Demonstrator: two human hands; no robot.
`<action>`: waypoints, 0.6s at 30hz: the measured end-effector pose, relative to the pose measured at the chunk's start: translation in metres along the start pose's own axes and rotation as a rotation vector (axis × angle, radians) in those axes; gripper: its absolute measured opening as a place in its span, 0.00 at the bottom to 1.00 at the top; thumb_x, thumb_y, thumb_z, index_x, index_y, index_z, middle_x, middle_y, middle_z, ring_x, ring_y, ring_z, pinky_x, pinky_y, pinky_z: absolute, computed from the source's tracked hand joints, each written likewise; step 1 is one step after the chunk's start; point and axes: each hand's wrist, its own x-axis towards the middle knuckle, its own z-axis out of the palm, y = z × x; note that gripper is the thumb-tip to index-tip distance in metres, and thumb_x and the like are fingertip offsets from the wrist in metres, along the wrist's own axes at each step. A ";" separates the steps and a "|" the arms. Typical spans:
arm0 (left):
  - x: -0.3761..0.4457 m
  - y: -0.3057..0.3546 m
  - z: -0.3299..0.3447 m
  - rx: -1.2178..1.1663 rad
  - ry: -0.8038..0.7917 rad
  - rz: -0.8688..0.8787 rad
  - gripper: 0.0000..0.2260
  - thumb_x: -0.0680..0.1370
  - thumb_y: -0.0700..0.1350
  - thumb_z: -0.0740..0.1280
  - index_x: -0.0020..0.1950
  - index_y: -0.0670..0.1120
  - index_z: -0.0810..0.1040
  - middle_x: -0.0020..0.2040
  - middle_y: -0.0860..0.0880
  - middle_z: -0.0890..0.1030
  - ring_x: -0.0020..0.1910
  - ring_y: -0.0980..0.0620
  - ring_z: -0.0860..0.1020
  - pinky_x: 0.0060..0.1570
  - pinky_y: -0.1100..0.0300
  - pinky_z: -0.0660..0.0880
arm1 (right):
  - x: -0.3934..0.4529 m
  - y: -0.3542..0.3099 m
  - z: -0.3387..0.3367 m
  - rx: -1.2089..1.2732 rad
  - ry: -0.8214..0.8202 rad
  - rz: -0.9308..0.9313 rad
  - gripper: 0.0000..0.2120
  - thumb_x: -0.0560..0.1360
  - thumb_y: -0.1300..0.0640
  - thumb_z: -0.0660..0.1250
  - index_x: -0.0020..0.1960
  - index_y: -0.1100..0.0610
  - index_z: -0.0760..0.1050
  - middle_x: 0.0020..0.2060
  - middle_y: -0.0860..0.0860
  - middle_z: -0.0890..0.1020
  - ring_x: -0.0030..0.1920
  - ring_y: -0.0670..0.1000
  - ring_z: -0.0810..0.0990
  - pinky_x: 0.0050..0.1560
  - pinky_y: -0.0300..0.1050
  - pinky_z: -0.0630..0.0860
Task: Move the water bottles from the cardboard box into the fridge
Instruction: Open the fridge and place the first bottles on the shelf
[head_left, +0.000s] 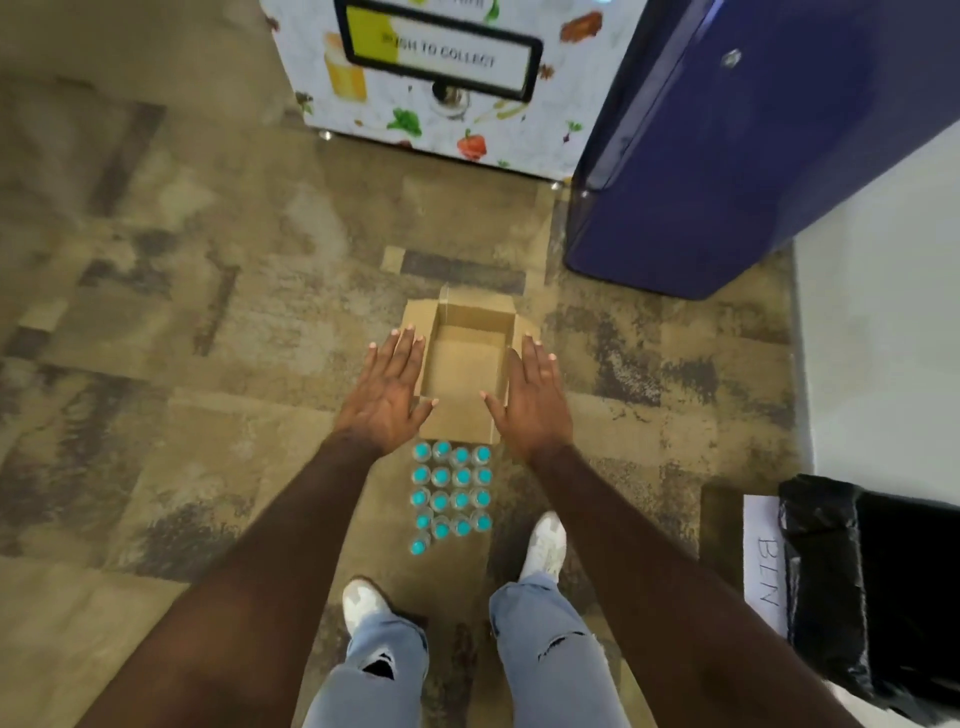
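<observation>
An open cardboard box (464, 364) lies on the carpet in front of me with nothing visible inside it. Several water bottles (451, 493) with teal caps stand upright in rows on the floor just on my side of the box, between it and my feet. My left hand (387, 397) is spread flat, palm down, over the box's left flap. My right hand (530, 397) is spread the same way over its right side. Neither hand holds anything. The dark blue fridge (727, 150) stands at the upper right with its door shut.
A white vending machine (447, 78) with vegetable pictures and a "push to collect" flap stands beyond the box, left of the fridge. A bin with a black liner (878, 597) and a paper label sits at the right. Patterned carpet spreads to the left.
</observation>
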 end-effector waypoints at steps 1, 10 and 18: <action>0.005 0.003 -0.015 0.004 0.024 0.017 0.37 0.83 0.59 0.55 0.82 0.41 0.42 0.83 0.43 0.40 0.82 0.45 0.39 0.80 0.47 0.39 | 0.001 0.002 -0.014 -0.014 0.021 0.009 0.38 0.81 0.37 0.54 0.81 0.59 0.51 0.81 0.59 0.49 0.81 0.58 0.47 0.80 0.56 0.48; 0.044 0.058 -0.134 0.081 0.195 0.196 0.35 0.83 0.58 0.56 0.82 0.41 0.48 0.83 0.42 0.50 0.82 0.44 0.48 0.80 0.46 0.44 | -0.004 0.032 -0.130 -0.046 0.211 0.188 0.36 0.83 0.41 0.49 0.81 0.61 0.45 0.81 0.60 0.48 0.81 0.58 0.46 0.80 0.56 0.45; 0.071 0.125 -0.194 0.099 0.302 0.264 0.32 0.83 0.52 0.59 0.82 0.41 0.53 0.83 0.41 0.50 0.82 0.43 0.47 0.80 0.45 0.44 | -0.013 0.080 -0.188 0.006 0.305 0.239 0.34 0.83 0.44 0.49 0.81 0.62 0.46 0.81 0.60 0.49 0.81 0.58 0.47 0.81 0.56 0.45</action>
